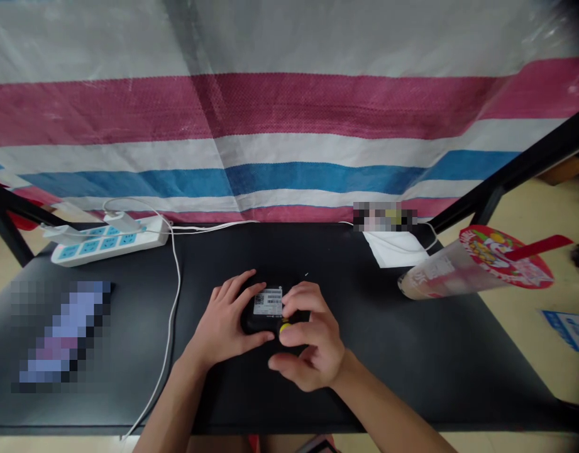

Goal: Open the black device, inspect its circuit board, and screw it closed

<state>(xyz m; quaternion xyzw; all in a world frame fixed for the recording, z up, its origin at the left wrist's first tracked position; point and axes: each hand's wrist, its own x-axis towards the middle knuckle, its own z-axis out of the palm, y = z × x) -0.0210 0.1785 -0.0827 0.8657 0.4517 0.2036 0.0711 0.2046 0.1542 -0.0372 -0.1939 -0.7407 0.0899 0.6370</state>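
The left hand (220,324) held the black labelled device (265,314) mid-counter on the black counter (412,377), fingers closed around it, while the right hand (315,340) gripped its yellow part (284,327) between closed fingers.

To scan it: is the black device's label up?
Yes: the black device shows its barcode label on top, between left hand and right hand.

Device (266,303) on table (425,377), power strip (109,241) behind

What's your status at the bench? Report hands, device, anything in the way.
Left hand cupping black labelled device. Right hand closed at its yellow part. White cable lying left of the hands, apart.
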